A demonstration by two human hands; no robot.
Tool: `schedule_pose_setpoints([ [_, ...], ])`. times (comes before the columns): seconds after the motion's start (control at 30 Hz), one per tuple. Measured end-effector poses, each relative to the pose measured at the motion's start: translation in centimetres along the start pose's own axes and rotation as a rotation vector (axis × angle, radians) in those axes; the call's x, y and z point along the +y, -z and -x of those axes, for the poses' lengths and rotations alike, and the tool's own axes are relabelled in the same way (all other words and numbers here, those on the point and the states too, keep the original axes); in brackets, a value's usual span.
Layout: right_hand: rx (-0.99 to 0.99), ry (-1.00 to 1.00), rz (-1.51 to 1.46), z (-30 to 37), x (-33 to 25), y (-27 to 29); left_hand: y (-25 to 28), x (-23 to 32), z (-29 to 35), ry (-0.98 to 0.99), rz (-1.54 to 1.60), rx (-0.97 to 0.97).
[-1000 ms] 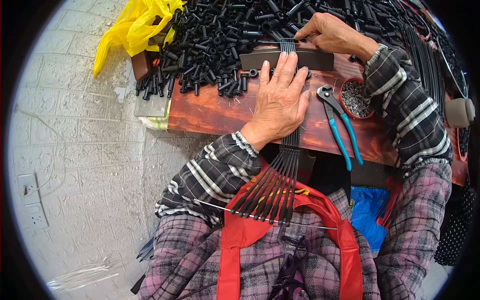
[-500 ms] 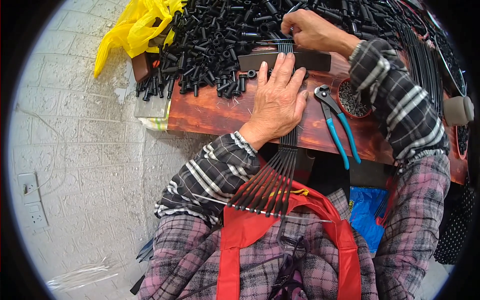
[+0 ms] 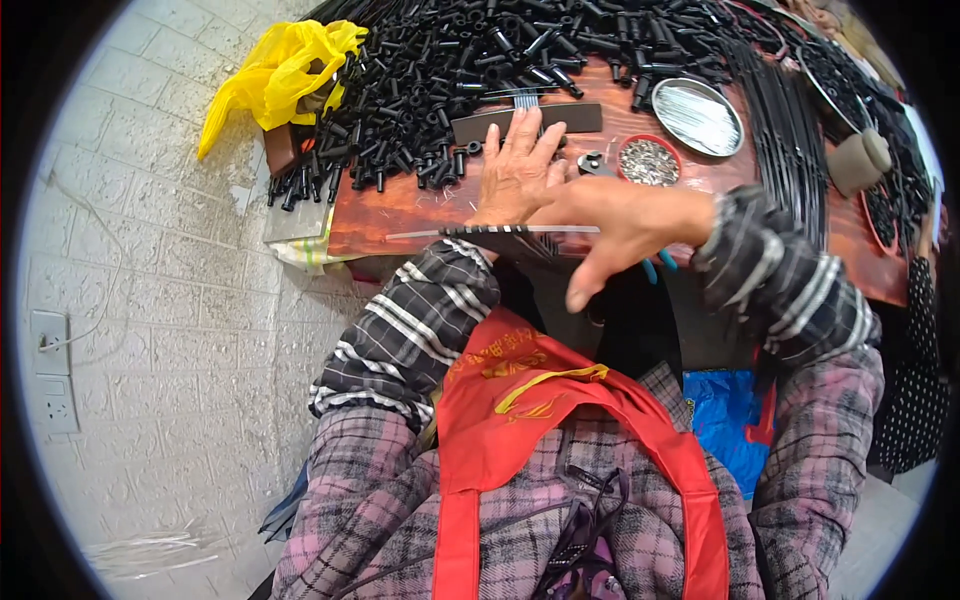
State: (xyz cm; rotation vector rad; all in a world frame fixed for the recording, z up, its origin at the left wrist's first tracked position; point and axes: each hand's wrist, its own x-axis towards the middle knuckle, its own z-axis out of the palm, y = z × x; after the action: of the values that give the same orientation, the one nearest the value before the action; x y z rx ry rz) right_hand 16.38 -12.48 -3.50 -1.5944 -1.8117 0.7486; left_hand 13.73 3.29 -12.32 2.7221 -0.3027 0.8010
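My left hand (image 3: 512, 180) lies flat with fingers spread over a bundle of thin strands (image 3: 526, 98) against a long dark bar (image 3: 585, 118) on the table. At the table's front edge, just below that hand, a row of black strands (image 3: 490, 237) shows on a thin pale rod (image 3: 570, 229). Beside it my right hand (image 3: 635, 225) hangs in the air, slightly blurred, thumb apart from the fingers, with nothing visible in its grasp. Cutting pliers (image 3: 592, 162) lie partly hidden behind the right hand.
A heap of black tubular parts (image 3: 420, 110) covers the table's back. To the right are a red bowl of small metal pieces (image 3: 650, 163), a round tray of pale wires (image 3: 697, 117), long black rods (image 3: 785, 150) and a grey cup (image 3: 858, 163). A yellow plastic bag (image 3: 285, 70) lies far left.
The black strands and their rod have swung up from my lap to the table edge. My right hand has come down from beyond the bar, its fingers opened. My left hand still presses flat.
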Motion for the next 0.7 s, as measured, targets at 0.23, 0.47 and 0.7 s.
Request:
schedule_pose_setpoints([
  [0.23, 0.357, -0.031, 0.247, -2.1, 2.1, -5.6, 0.1, 0.5, -1.0, 0.028, 0.053, -0.036],
  [0.47, 0.628, 0.152, 0.327, -3.2, -0.9, -2.4, -2.6, -4.2, 0.6, -0.275, 0.24, 0.149],
  [0.7, 0.426, -0.248, 0.028, -2.6, -3.0, 5.1, 2.5, 0.9, -3.7, 0.356, 1.433, 0.047],
])
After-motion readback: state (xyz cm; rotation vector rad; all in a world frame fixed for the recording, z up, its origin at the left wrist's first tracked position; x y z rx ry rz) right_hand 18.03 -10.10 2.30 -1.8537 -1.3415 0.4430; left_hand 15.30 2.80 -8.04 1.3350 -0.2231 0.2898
